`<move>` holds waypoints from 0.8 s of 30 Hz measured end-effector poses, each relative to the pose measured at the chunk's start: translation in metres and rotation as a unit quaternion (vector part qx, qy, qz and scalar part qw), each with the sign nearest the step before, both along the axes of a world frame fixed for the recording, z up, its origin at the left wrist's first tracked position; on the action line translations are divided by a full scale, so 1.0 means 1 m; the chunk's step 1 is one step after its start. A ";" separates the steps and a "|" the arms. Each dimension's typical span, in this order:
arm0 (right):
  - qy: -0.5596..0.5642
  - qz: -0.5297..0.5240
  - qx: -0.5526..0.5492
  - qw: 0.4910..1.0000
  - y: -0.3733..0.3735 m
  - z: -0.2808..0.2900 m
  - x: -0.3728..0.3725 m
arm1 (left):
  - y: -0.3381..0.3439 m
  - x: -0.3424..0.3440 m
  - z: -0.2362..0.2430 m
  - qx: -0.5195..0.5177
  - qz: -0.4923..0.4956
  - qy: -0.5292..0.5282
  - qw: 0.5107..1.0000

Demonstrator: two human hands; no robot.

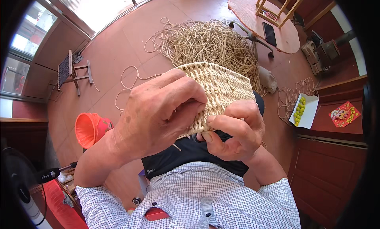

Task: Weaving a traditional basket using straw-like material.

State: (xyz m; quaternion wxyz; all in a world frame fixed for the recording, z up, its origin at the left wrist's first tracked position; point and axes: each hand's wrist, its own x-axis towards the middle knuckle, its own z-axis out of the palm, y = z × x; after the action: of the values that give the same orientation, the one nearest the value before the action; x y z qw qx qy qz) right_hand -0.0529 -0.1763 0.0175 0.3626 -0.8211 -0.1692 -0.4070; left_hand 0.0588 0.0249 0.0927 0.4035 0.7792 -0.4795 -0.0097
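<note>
A straw-coloured woven cord panel (221,84) lies tilted over my lap, its far edge toward the big heap of cord. My left hand (152,114) rests over its left side, fingers curled and pinched together close to the weave; whatever is between the fingertips is hidden. At the panel's near edge, my right hand (239,130) pinches the weave between thumb and forefinger, its other fingers folded in. A short loose cord end (177,147) shows below the panel against my dark trousers.
A large heap of loose cord (209,42) covers the floor ahead. A round table (241,5) with a phone (270,34) stands far right. Yellow-green fruit (299,112) sits in a white tray. At left are an orange bin (90,130), a small stool (65,70) and a fan (23,189).
</note>
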 end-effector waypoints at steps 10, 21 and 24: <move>0.017 -0.005 -0.012 1.000 0.001 0.007 0.001 | 0.004 -0.002 -0.002 -0.008 -0.002 -0.001 1.000; 0.014 0.006 -0.002 1.000 0.001 0.005 0.000 | 0.017 -0.002 -0.004 0.007 -0.069 -0.115 0.991; 0.010 0.005 -0.001 1.000 0.001 0.003 0.000 | 0.016 0.002 -0.007 0.002 -0.074 -0.126 0.989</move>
State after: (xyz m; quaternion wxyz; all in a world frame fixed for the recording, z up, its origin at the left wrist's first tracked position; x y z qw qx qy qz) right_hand -0.0530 -0.1752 0.0210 0.3658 -0.8245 -0.1699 -0.3969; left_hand 0.0610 0.0406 0.0854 0.3364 0.7377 -0.5825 0.0576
